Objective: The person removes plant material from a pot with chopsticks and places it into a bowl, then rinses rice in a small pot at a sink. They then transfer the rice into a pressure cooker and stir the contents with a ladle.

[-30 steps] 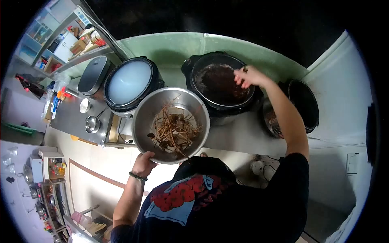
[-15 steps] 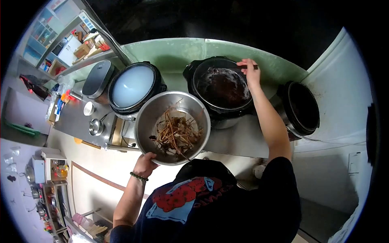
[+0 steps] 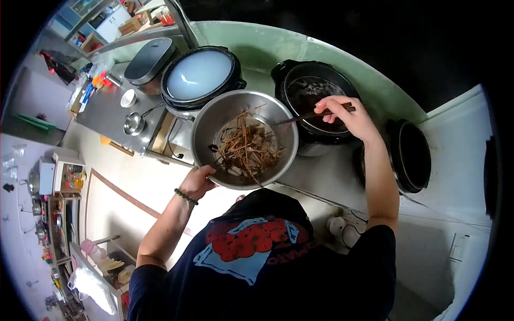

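Holding a steel bowl (image 3: 214, 120) of skewers (image 3: 245, 148) beside the dark pot (image 3: 316, 101).
Our left hand (image 3: 197, 182) grips its seven-o'clock rim; our right hand (image 3: 348, 116), at three o'clock, pinches chopsticks (image 3: 310, 115).

Single view, head-worn camera: fisheye lens, circular frame with black corners. Looks steeply down from above the wearer's own head and shoulders, so the dark printed shirt (image 3: 251, 251) fills the lower middle. Faces a counter (image 3: 326, 176) running across the upper frame, close range, at arm's reach. Frame edges bend strongly; shelves (image 3: 112, 21) upper left and floor-level equipment (image 3: 53, 176) at left appear small and far
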Demonstrator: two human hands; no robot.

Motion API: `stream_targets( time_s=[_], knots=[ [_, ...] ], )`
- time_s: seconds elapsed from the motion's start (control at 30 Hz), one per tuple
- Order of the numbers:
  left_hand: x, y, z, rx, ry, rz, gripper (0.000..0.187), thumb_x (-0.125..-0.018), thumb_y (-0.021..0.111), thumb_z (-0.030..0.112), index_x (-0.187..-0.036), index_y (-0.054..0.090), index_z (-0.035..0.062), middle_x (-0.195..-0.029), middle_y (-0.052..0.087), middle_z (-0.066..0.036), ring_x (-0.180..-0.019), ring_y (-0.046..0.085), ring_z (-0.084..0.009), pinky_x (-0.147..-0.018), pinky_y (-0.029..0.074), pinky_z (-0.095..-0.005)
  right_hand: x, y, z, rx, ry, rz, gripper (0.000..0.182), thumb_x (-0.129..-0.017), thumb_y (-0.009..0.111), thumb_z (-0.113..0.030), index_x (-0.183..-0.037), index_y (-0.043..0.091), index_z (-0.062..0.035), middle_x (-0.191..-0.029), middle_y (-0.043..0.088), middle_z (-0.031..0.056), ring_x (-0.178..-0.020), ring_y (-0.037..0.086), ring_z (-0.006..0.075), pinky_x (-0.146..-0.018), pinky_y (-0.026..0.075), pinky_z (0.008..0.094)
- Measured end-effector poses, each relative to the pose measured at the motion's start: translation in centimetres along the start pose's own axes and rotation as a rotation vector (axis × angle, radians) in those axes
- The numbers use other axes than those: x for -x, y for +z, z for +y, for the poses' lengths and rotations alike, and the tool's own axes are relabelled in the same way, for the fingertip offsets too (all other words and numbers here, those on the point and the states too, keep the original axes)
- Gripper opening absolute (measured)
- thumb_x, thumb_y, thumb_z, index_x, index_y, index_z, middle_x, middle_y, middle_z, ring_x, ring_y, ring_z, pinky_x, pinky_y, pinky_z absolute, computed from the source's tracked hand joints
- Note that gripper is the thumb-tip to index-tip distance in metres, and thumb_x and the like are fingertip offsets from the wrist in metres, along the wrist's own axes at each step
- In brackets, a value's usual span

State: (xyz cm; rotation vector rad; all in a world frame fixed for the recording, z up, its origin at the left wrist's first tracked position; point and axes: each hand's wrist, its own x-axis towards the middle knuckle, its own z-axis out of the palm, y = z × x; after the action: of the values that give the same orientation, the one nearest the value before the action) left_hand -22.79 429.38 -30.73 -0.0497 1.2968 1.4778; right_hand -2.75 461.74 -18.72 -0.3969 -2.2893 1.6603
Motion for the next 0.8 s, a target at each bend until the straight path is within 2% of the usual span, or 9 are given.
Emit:
stream_targets(
  time_s=[0.13, 0.27, 0.37, 0.5, 0.57, 0.63, 0.7, 0.77, 0.8],
  knots=[
    [1.0, 1.1, 0.7, -0.06, 0.012, 0.02, 0.028, -0.077, 0.041, 0.006, -0.101, 0.038, -0.0079, -0.093, 0.052, -0.015, -0.079, 0.056, -0.0219, -0.072, 0.048, -0.0323, 0.7, -0.5, -1.8, 0.009, 0.053, -0.045, 0.026, -0.084, 0.043, -0.021, -0.086, 0.058, 0.0004, -0.079, 0.059, 0.0074, -0.062, 0.051, 0.01, -0.058, 0.042, 0.0204],
    [0.6, 0.7, 0.4, -0.025, 0.013, 0.001, 0.03, -0.077, 0.041, 0.006, -0.102, 0.038, -0.0093, -0.096, 0.051, -0.016, -0.082, 0.055, -0.0234, -0.075, 0.047, -0.0342, 0.9, -5.3, -2.6, 0.014, 0.059, 0.385, 0.036, -0.084, 0.041, -0.034, -0.088, 0.056, -0.0015, -0.078, 0.059, 0.0084, -0.061, 0.055, 0.0111, -0.056, 0.045, 0.0211],
    [0.9, 0.9, 0.5, -0.017, 0.031, -0.018, 0.032, -0.076, 0.041, 0.005, -0.105, 0.037, -0.0089, -0.099, 0.05, -0.017, -0.087, 0.053, -0.0248, -0.078, 0.045, -0.0367, -1.9, -10.5, 4.4, 0.2, 0.222, 0.657, 0.039, -0.082, 0.044, -0.038, -0.088, 0.056, -0.0022, -0.077, 0.059, 0.0079, -0.059, 0.057, 0.0126, -0.054, 0.046, 0.0227],
    [0.1, 0.2, 0.1, 0.015, 0.017, -0.053, 0.033, -0.076, 0.039, 0.003, -0.106, 0.035, -0.0089, -0.102, 0.048, -0.017, -0.088, 0.052, -0.0256, -0.078, 0.045, -0.0369, -8.4, -10.2, 12.5, 0.021, 0.275, 0.749, 0.037, -0.081, 0.045, -0.038, -0.085, 0.058, -0.0031, -0.076, 0.059, 0.0075, -0.058, 0.058, 0.015, -0.05, 0.048, 0.0234],
    [0.4, 0.6, 0.3, 0.011, -0.007, -0.024, 0.03, -0.076, 0.038, 0.004, -0.104, 0.04, -0.0061, -0.097, 0.051, -0.015, -0.083, 0.055, -0.0234, -0.069, 0.048, -0.0338, -10.9, -7.8, 13.2, -0.101, 0.278, 0.657, 0.038, -0.083, 0.043, -0.037, -0.088, 0.057, -0.0027, -0.08, 0.058, 0.0081, -0.06, 0.058, 0.0149, -0.054, 0.048, 0.0241],
    [0.2, 0.2, 0.2, -0.016, -0.021, -0.011, 0.03, -0.077, 0.038, 0.004, -0.104, 0.039, -0.0063, -0.097, 0.052, -0.015, -0.083, 0.055, -0.0236, -0.069, 0.048, -0.0336, -10.9, -5.0, 11.2, -0.11, 0.264, 0.367, 0.04, -0.082, 0.043, -0.039, -0.088, 0.056, -0.0014, -0.08, 0.058, 0.0079, -0.064, 0.057, 0.0147, -0.058, 0.047, 0.0245],
    [0.1, -0.1, 0.1, -0.041, -0.03, 0.001, 0.03, -0.077, 0.038, 0.004, -0.104, 0.039, -0.0065, -0.096, 0.052, -0.015, -0.082, 0.055, -0.0238, -0.069, 0.048, -0.0334, -9.0, -3.9, 8.1, -0.082, 0.278, -0.045, 0.042, -0.082, 0.044, -0.04, -0.087, 0.056, -0.0003, -0.08, 0.058, 0.0085, -0.067, 0.058, 0.0149, -0.06, 0.047, 0.0244],
    [0.1, 0.1, 0.1, 0.023, -0.026, -0.016, 0.03, -0.077, 0.037, 0.004, -0.105, 0.039, -0.0068, -0.097, 0.052, -0.015, -0.082, 0.055, -0.0238, -0.069, 0.048, -0.0336, -7.4, -5.0, 6.6, 0.039, 0.433, -0.338, 0.042, -0.082, 0.045, -0.04, -0.086, 0.055, 0.0002, -0.079, 0.058, 0.0083, -0.066, 0.058, 0.0151, -0.058, 0.048, 0.025],
    [0.1, 0.1, 0.1, 0.013, -0.022, -0.022, 0.03, -0.077, 0.037, 0.004, -0.105, 0.039, -0.0068, -0.097, 0.052, -0.015, -0.082, 0.055, -0.0238, -0.069, 0.048, -0.0336, -6.9, -5.8, 6.1, 0.158, 0.498, -0.346, 0.04, -0.082, 0.045, -0.038, -0.083, 0.055, 0.0005, -0.075, 0.058, 0.0082, -0.063, 0.058, 0.0159, -0.055, 0.048, 0.0254]
  ],
)
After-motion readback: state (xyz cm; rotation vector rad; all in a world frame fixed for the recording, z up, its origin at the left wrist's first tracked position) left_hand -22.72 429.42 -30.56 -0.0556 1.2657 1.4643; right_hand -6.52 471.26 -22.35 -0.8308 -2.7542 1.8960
